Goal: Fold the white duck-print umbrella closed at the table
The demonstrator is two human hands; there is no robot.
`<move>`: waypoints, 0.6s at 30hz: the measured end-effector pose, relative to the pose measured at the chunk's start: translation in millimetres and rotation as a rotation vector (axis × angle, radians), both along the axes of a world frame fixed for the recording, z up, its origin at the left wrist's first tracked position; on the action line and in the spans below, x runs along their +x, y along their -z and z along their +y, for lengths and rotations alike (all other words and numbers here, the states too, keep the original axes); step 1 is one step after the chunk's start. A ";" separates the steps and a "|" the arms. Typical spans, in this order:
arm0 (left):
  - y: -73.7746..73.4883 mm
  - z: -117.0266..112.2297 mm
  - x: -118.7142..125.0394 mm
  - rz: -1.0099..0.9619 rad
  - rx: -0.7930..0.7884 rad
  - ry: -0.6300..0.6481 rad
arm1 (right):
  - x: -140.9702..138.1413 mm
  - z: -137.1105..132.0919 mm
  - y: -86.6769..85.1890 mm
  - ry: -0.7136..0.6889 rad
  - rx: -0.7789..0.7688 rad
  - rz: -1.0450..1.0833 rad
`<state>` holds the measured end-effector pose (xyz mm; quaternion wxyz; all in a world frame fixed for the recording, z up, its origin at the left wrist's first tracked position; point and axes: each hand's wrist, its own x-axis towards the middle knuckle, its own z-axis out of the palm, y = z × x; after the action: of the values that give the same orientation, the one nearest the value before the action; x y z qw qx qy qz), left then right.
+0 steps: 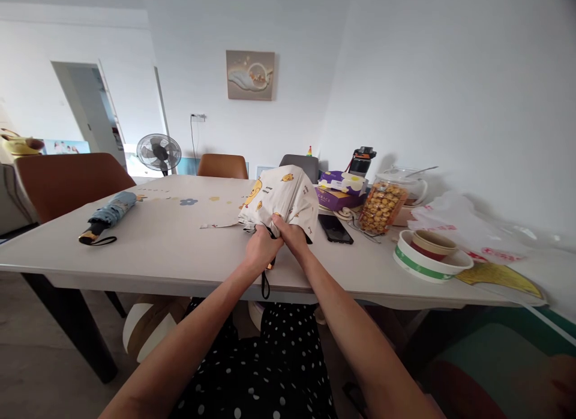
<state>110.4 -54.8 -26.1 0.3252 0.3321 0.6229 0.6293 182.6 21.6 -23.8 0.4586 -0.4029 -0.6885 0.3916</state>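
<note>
A cream umbrella (288, 194) with yellow cartoon prints is bunched up over the table's front half, its loose canopy puffed out beyond my hands. My left hand (263, 249) is closed around its lower end near the handle. Right beside it, my right hand (290, 233) grips the gathered fabric. Below my left hand a black wrist strap (265, 286) dangles past the table edge. A pale closing band (219, 226) sticks out to the left on the tabletop. Most of the handle is hidden by my fingers.
On the white table (180, 251), a folded blue umbrella (112, 214) lies at the left. To the right are a black phone (335, 229), purple boxes (339, 198), a jar of popcorn (383, 206), stacked paper bowls (427, 263) and a plastic bag (468, 224). Chairs stand behind.
</note>
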 end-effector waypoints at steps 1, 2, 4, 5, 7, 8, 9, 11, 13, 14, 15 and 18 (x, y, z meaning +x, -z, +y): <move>-1.6 -1.0 0.6 0.065 0.004 -0.042 | -0.4 -0.3 -0.3 0.024 -0.018 -0.001; -2.8 -1.8 1.8 0.151 0.002 -0.080 | -0.8 -0.8 -0.9 0.047 -0.036 -0.001; -3.6 -2.7 5.9 0.289 -0.021 -0.094 | -1.2 -2.4 -3.0 0.088 -0.052 0.009; -3.2 -2.5 8.6 0.330 -0.034 -0.086 | -1.2 -3.4 -4.1 0.096 -0.050 0.018; -1.5 -0.7 13.8 0.338 -0.031 -0.076 | -0.7 -5.0 -5.8 0.086 -0.035 0.028; -0.3 0.9 15.7 0.299 -0.003 -0.078 | -0.3 -5.4 -6.2 0.071 -0.028 0.024; 1.2 2.9 16.9 0.251 0.033 -0.077 | 0.0 -5.2 -6.0 0.057 -0.021 0.015; 4.6 7.3 16.3 0.178 0.103 -0.060 | 0.2 -3.2 -4.3 0.039 -0.003 -0.005; 8.3 11.8 12.8 0.139 0.143 -0.022 | -0.4 0.4 -1.3 0.037 0.031 -0.009; 10.0 13.8 10.4 0.117 0.154 -0.008 | -0.9 2.4 0.5 0.036 0.058 -0.002; 11.3 15.6 8.0 0.083 0.163 0.000 | -1.4 4.2 2.2 0.035 0.088 0.007; 11.9 18.9 1.6 -0.044 0.112 0.002 | -2.5 6.9 6.4 0.038 0.178 0.030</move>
<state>112.1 -35.9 -38.0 0.3203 0.3363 0.5790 0.6701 180.1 28.5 -30.2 0.5100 -0.3676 -0.7059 0.3263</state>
